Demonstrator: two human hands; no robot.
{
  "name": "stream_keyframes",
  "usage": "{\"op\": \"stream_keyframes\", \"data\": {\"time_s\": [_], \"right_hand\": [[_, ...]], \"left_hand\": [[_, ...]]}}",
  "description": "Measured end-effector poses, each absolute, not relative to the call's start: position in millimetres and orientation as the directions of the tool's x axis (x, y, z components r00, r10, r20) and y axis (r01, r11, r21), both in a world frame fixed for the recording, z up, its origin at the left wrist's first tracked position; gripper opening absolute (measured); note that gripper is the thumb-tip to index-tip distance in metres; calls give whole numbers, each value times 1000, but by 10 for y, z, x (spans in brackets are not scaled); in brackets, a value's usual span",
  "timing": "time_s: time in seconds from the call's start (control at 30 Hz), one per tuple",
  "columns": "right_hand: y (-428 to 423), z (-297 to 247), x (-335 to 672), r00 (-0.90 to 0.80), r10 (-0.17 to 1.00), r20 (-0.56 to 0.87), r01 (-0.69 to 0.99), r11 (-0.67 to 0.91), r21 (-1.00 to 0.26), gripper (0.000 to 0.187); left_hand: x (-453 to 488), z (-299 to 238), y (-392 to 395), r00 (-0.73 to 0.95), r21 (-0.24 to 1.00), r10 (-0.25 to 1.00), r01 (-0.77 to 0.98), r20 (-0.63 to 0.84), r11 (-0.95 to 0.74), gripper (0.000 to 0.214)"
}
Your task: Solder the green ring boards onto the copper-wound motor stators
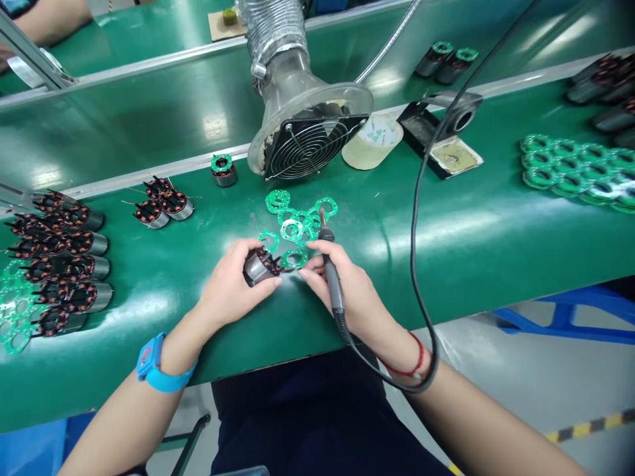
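Observation:
My left hand [231, 281] is closed around a small motor stator [260, 266] with copper windings, held on its side just above the green table [446, 244]. My right hand [347, 291] grips a black soldering iron [330, 264] like a pen, tip pointing up and away, and its fingertips touch a green ring-shaped board [294, 259] next to the stator. A loose pile of green ring boards [297, 218] lies just beyond both hands.
Rows of wound stators [59, 264] lie at the left, with three more [161, 203] and one capped stator [223, 170] further in. A fume extractor fan [307, 139], tape roll [372, 140], iron stand [439, 135] and stacked green boards [580, 172] sit behind and right. Another person's arm [49, 20] shows top left.

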State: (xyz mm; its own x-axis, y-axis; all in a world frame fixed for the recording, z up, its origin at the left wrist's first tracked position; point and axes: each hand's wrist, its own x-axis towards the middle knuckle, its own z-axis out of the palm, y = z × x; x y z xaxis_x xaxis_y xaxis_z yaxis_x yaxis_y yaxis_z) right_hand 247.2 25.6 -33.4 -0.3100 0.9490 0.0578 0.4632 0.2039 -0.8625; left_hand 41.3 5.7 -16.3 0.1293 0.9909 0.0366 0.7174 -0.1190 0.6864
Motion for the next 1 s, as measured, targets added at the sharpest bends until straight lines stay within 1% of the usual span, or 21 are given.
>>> {"op": "stream_keyframes", "data": {"time_s": [0.03,0.1,0.13,0.2,0.27,0.33,0.4,0.47,0.53,0.6,0.67,0.77,0.8,0.87,1.0], "right_hand": [[251,-333,2429,-281,957,69,399,182,-899,37],[238,-333,2346,-192,974,118,228,161,-960,36],[234,-332,2310,-151,978,141,148,163,-975,35],[242,-332,2261,-119,980,160,44,166,-985,32],[273,-333,2243,-169,971,172,-6,173,-985,32],[311,-336,2247,-276,942,192,-17,195,-981,34],[329,-336,2258,-381,897,222,26,251,-968,37],[311,-329,2261,-434,863,260,123,343,-931,43],[261,-314,2249,-416,855,310,255,437,-863,51],[198,-292,2224,-386,861,331,398,479,-783,56],[144,-270,2201,-401,865,302,514,485,-707,54],[106,-253,2225,-478,850,221,611,503,-611,42],[106,-251,2256,-495,846,197,621,503,-602,40],[127,-248,2346,-506,851,142,618,472,-629,42],[229,-217,2517,-468,884,-7,568,295,-768,55]], "left_hand": [[418,-161,43,148,719,989,686,11,-111,45],[414,-172,33,216,756,976,640,-5,-138,48],[408,-183,37,251,754,968,635,1,-166,49],[396,-207,57,306,720,952,655,23,-228,50],[400,-222,76,334,665,942,696,33,-270,47],[420,-222,84,334,617,942,736,28,-279,44],[439,-204,79,325,585,946,764,19,-274,40],[429,-172,69,328,586,945,764,7,-270,39],[381,-130,63,369,618,929,735,-19,-280,44],[316,-90,62,433,664,900,688,-51,-293,51],[271,-60,66,465,700,883,654,-72,-287,53],[275,-41,71,401,701,914,671,-71,-240,41],[288,-40,71,374,693,925,685,-69,-226,37],[308,-41,70,351,681,934,700,-68,-214,35],[297,-52,69,375,669,923,708,-88,-224,47]]}}
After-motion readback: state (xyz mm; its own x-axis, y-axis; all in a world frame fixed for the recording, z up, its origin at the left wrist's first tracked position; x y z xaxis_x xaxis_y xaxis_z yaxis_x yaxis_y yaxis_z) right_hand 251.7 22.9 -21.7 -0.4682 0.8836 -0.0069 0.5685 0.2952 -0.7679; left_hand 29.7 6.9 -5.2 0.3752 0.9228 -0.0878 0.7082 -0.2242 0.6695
